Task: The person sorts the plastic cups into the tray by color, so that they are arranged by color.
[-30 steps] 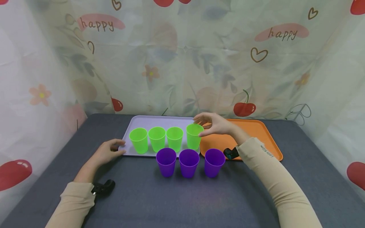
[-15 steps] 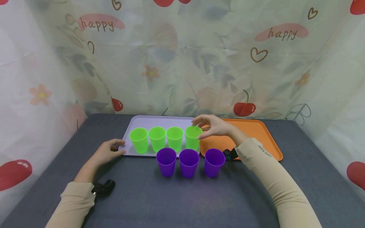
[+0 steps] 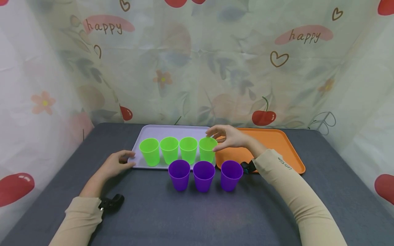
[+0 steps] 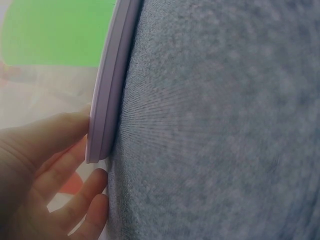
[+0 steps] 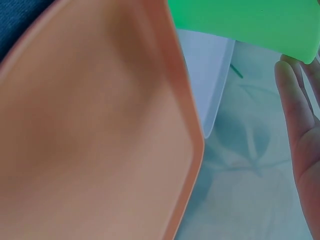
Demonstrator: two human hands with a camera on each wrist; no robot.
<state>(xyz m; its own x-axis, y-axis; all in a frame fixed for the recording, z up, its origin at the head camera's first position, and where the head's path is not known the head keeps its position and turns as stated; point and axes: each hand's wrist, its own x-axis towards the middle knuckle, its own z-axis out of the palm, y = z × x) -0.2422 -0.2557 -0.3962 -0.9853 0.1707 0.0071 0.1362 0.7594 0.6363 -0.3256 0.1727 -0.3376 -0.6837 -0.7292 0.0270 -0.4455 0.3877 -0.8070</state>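
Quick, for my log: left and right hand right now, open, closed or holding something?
Left hand: open, touching the edge of the lavender tray.
Right hand: holding the rightmost green cup.

The green cups [image 3: 170,152] look like smooth plastic, thin-walled, with a soft matt finish. The purple cups [image 3: 204,177] appear to be plastic too, smooth and low in shine. The lilac tray [image 3: 175,130] and orange tray [image 3: 271,143] look like smooth moulded plastic, more satin than glossy. The bench [image 3: 184,218] has a matt grey surface, cloth-like and grainy. The printed curtain [image 3: 197,71] is thin, smooth and lightly creased; the sleeves [image 3: 301,194] are soft, wrinkled cloth.
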